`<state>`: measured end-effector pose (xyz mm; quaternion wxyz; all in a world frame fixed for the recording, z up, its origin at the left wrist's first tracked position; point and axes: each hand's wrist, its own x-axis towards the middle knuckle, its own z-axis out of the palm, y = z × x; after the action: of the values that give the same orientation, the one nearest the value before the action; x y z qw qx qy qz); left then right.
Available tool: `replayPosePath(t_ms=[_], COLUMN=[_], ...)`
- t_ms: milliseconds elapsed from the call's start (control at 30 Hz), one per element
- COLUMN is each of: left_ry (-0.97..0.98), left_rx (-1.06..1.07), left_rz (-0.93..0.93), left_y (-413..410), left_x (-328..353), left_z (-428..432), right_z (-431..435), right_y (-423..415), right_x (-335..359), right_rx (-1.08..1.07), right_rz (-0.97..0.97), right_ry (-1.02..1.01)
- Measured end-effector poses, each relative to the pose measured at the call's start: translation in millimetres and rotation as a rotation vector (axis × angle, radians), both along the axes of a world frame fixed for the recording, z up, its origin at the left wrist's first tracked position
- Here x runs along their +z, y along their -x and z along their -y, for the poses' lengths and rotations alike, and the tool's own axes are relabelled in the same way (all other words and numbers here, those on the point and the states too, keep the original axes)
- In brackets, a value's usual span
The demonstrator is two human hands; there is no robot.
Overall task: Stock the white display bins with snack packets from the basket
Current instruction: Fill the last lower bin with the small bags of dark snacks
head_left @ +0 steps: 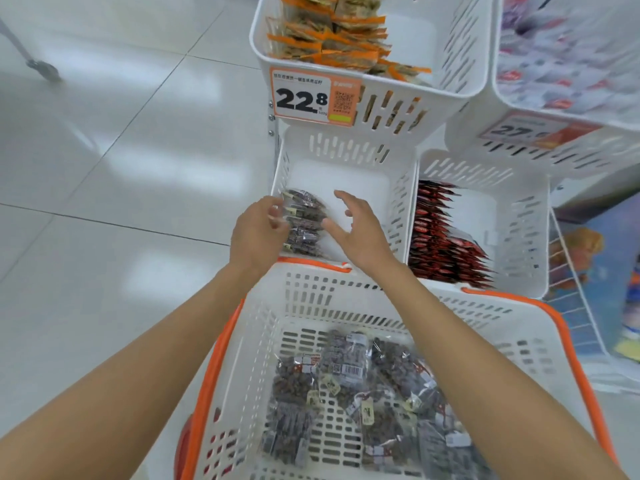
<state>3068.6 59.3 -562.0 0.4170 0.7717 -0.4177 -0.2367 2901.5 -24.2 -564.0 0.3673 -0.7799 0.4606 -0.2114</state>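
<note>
A white basket with an orange rim (pixel 540 344) stands nearest me and holds several clear packets of dark snacks (pixel 349 386). Beyond it is a white display bin (pixel 346 147) with a row of the same dark packets (pixel 304 223) standing along its left wall. My left hand (pixel 258 233) reaches into this bin, its fingers curled against the left side of that row. My right hand (pixel 360 230) hovers just right of the row with fingers spread and nothing in it.
To the right, a second white bin (pixel 519 216) holds red packets (pixel 440 237). Above sits a bin of orange-edged packets (pixel 332 36) with a 22.8 price tag (pixel 313 98). Another bin (pixel 568 53) is at the top right. Glossy tiled floor lies to the left.
</note>
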Motion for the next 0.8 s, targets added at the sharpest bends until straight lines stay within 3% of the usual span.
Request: replayPosePath(t_ms=[133, 233, 367, 500, 700, 800], left_ry=[0.003, -0.035, -0.157, -0.202, -0.305, -0.318], left_rx=[-0.205, -0.317, -0.293, -0.248, -0.246, -0.250], left_rz=[-0.019, -0.098, -0.216, -0.294, -0.233, -0.283], left_y=[57, 90, 105, 109, 114, 113], left_x=[13, -2, -28, -41, -48, -51], left_z=[-42, -79, -122, -157, -171, -171], right_z=[-66, -107, -120, -123, -128, -133], right_y=[56, 112, 190, 234, 214, 211], right_x=[25, 10, -55, -100, -126, -122], right_rx=[-0.141, -0.144, -0.108, -0.054, -0.119, -0.084], right_rz=[0.118, 0.050, -0.379, -0.637, -0.731, -0.611], right_ry=[0.148, 0.130, -0.081, -0.217, -0.353, -0.509])
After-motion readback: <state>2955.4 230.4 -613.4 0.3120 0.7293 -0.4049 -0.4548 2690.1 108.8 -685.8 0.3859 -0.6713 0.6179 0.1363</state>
